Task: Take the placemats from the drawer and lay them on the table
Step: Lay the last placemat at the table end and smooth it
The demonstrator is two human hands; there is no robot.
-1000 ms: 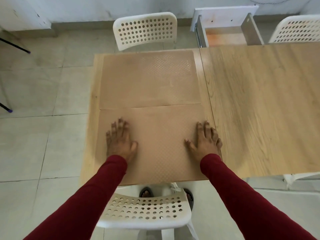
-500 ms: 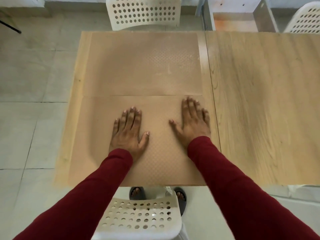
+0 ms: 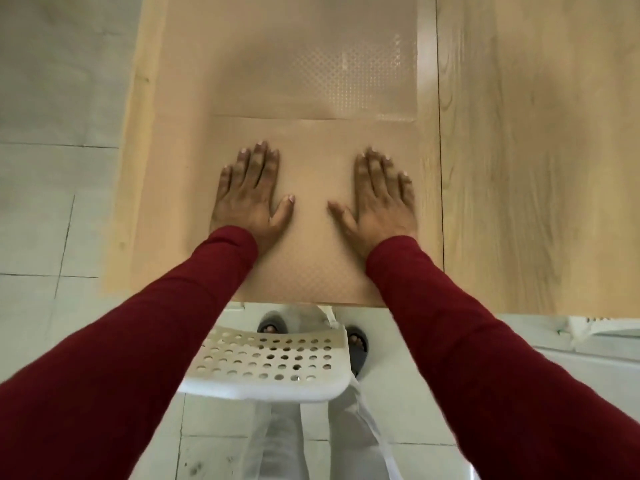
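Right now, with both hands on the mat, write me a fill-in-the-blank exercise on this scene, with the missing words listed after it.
1. Both hands, the left hand and the right hand, lie flat on the near ____.
2. The far placemat lies on the ____ of the two tabletops.
3. The sleeves are dark ____.
4. The white chair has a back full of round ____.

Missing words: placemat; left; red; holes
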